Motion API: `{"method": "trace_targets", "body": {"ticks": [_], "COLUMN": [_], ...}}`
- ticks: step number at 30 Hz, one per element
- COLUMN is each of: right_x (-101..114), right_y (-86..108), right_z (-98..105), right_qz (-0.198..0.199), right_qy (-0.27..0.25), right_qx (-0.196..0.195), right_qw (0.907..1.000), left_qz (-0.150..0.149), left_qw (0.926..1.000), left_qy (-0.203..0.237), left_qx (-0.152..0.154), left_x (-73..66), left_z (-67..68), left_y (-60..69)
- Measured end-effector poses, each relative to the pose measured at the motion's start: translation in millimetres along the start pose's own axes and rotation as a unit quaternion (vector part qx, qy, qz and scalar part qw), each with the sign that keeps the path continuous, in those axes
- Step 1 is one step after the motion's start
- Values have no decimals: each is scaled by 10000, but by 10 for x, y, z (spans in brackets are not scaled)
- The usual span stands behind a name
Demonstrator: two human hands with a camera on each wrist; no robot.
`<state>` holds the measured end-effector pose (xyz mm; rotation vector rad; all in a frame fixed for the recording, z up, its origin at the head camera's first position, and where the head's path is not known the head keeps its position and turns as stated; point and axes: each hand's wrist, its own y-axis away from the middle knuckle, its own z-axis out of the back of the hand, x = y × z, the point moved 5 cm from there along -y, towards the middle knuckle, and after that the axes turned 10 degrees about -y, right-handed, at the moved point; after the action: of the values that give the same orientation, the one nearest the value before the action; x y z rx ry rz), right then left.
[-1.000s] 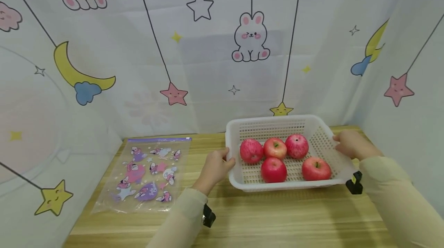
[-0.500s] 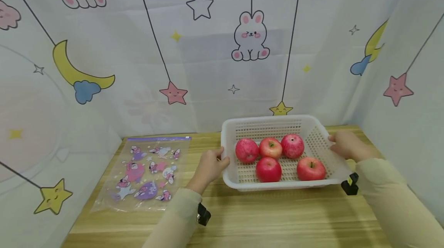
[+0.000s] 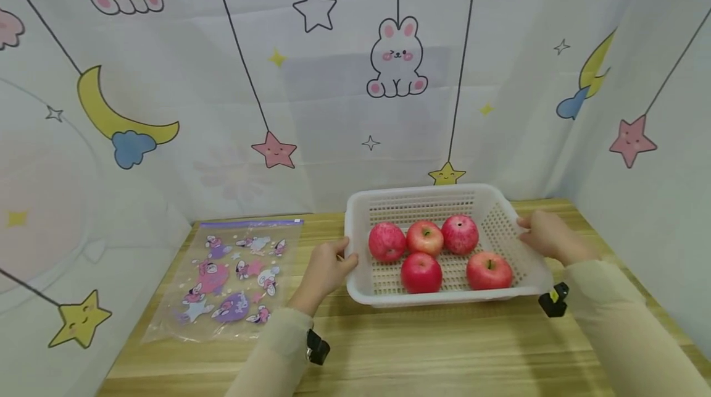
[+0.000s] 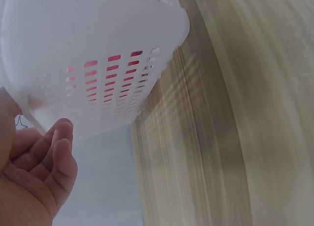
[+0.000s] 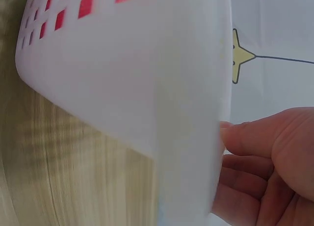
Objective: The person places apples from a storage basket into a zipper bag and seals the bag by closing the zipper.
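A white plastic basket with slotted sides stands over the wooden table, holding several red apples. My left hand grips its left rim, fingers curled against the outer wall in the left wrist view. On the opposite end, my right hand pinches the right rim; the right wrist view shows the thumb on the rim's edge and the other fingers bent behind it. Red shows through the slots of the basket wall. Whether the base touches the table throughout, I cannot tell.
A clear zip bag with purple and pink cartoon prints lies flat on the left of the wooden table. Its zip edge points to the back. A white patterned curtain hangs behind the table and along both sides.
Both hands and the basket of apples have shifted left, closer to the zip bag. The grip on each rim looks the same. The head view has turned very slightly.
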<state>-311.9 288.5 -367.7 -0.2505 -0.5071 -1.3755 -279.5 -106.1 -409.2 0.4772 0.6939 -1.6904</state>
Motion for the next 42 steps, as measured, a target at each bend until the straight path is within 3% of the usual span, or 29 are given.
{"method": "trace_targets", "body": {"ticks": [11,20,28,42], "right_x": [47,5,-26,9], "right_y": [24,53,93,123], "right_z": [-91,-137,-204,-318], "right_qz": [44,451,644,802], "right_qy": [-106,-381,-749,-729], "right_qx": [-67,-282,-704,-1581], "right_qw": [9999,9979,9926,9815], "left_qz": [155,118,181,270], "left_qw": [9999,9999,9998,9994], "left_qy": [22,9,20,52], "left_qx": [-4,-65,-112,-230], "left_x": [63,126,186,238], "left_z": [89,113,138,173], "left_y": [67,82,106,130]}}
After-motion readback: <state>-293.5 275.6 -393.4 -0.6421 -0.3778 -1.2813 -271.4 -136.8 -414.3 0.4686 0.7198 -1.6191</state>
